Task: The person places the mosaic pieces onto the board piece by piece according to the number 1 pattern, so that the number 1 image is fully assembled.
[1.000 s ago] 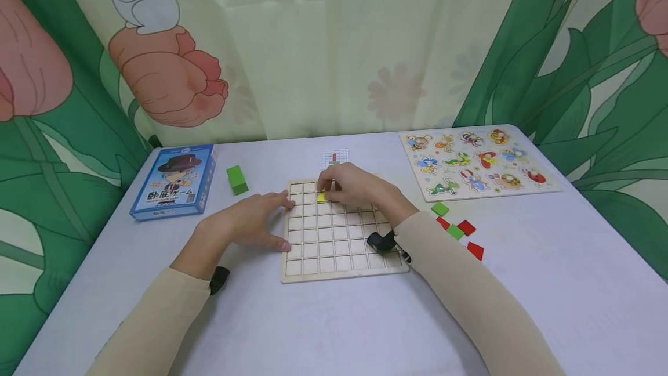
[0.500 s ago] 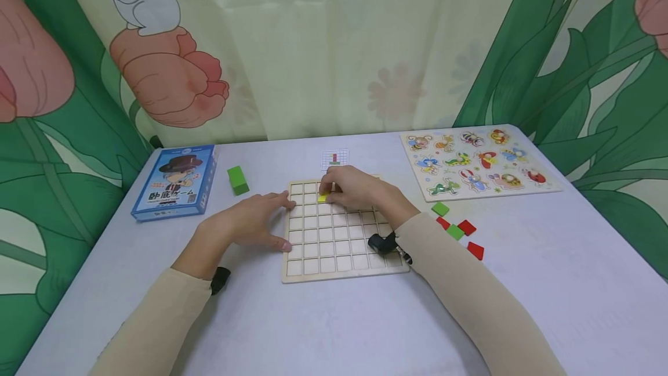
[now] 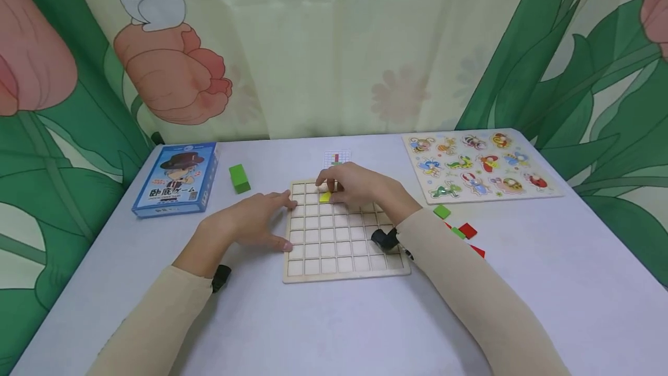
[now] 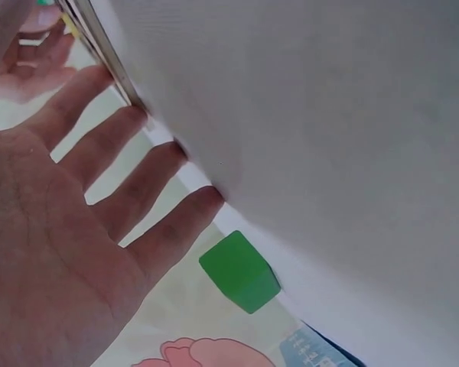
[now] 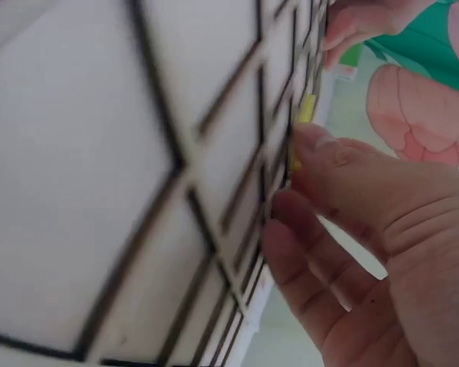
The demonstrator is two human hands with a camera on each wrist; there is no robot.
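Observation:
A square wooden grid board (image 3: 319, 237) lies on the white table. Spread along its left edge, the left hand (image 3: 254, 219) touches the rim with thumb and fingertips; the left wrist view shows its fingers straight and apart. The right hand (image 3: 362, 185) is over the board's far rows, fingers bent around a small yellow tile (image 3: 325, 196) at the grid. In the right wrist view the thumb presses against the yellow tile (image 5: 307, 108), and the forefinger is mostly hidden behind it. Beyond the right hand lies a small printed pattern card (image 3: 337, 158).
Red tiles (image 3: 467, 230) and green tiles (image 3: 442, 211) lie loose right of the board, partly behind the right sleeve. An insect picture board (image 3: 480, 164) is at the far right. Green blocks (image 3: 239, 179) and a blue game box (image 3: 176, 180) stand at the left.
The right forefinger has lifted and straightened a little, so more of the yellow tile shows. The left hand stays at the board's edge. The head view has shifted slightly.

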